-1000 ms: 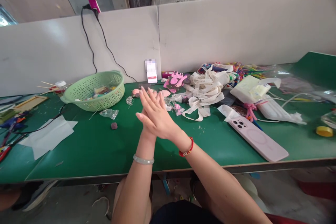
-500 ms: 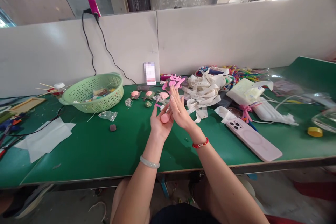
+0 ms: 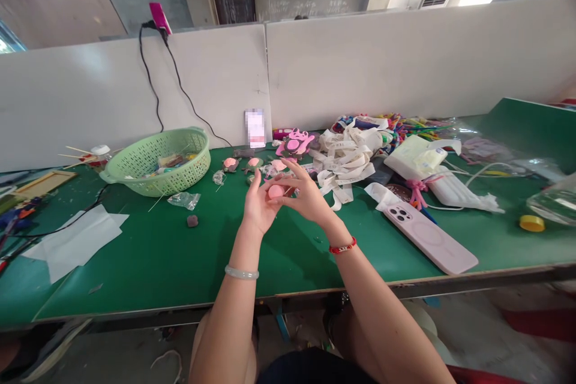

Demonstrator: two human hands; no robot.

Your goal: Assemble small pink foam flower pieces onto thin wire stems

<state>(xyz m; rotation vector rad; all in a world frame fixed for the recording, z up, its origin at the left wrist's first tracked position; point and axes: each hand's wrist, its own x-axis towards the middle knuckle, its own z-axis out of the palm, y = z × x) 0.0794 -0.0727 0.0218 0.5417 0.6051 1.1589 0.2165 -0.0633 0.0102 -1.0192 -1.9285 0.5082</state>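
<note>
Pink clay ball, smooth and matt, held above the green table, between both hands. Right hand: fingers curved over the top, clenched on the ball. Left hand: fingers half-curled, palm side against the ball; can't tell how firm from this angle. Neither hand holds anything else.

Just beyond the ball: small pink-and-grey clay figures and a pink foam pig cutout. Left of the ball: clear plastic bag, dark grey clay lump, light green plastic basket. Right of the ball: tangled white paper strips, pale pink phone case.

Risks: a loose grip could drop the ball; on the smooth table it could roll off the near edge to the floor. Too much finger pressure could dent it if the clay is soft. Hands drifting forward could knock the figures, which look unfixed. Table grit could stick to the ball if it lands.
</note>
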